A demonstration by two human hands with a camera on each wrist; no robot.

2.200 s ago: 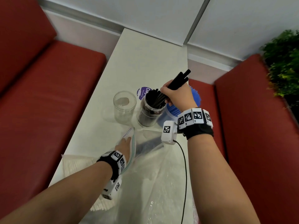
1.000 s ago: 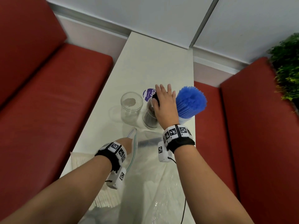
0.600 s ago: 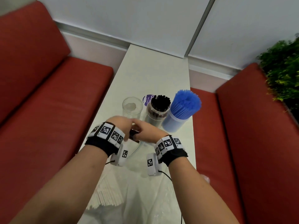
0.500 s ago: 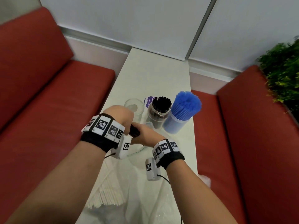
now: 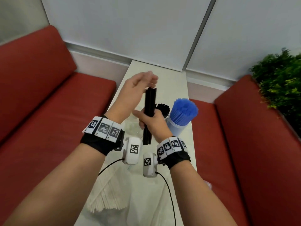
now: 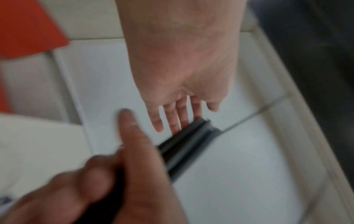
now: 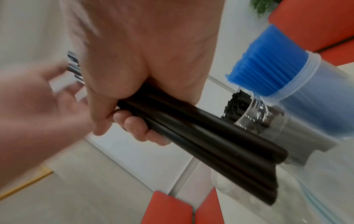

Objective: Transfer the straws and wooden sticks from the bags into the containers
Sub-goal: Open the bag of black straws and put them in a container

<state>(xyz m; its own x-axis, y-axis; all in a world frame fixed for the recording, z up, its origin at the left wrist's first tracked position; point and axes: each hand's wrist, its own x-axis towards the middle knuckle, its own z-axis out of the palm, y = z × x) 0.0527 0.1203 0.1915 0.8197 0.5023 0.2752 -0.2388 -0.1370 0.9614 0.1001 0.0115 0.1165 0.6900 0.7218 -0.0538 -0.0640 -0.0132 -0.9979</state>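
hidden: empty clear jar [image 5: 132, 126] is mostly blocked by the wrists; both wrist views are pretty blurry
right hand [image 5: 150, 119]: fingers wrapped around a black straw bundle [image 5: 150, 101], held upright above the surface
left hand [image 5: 138, 88]: fingers straight, flat against the bundle's top
changed: half a second back the bundle was low by the bag, now it's lifted

Both bare forearms wear black wristbands with square-code tiles, white cabled camera pods beneath.

I had soft, even indoor light with faint shadows and no harsh glare. The head view bowed at its edges, and the left hand [image 5: 138, 88] smeared slightly there. Both wrist views were motion-blurred: the right hand [image 6: 107, 181] was a soft mass, and the black straws [image 7: 201, 139] lost their edges.
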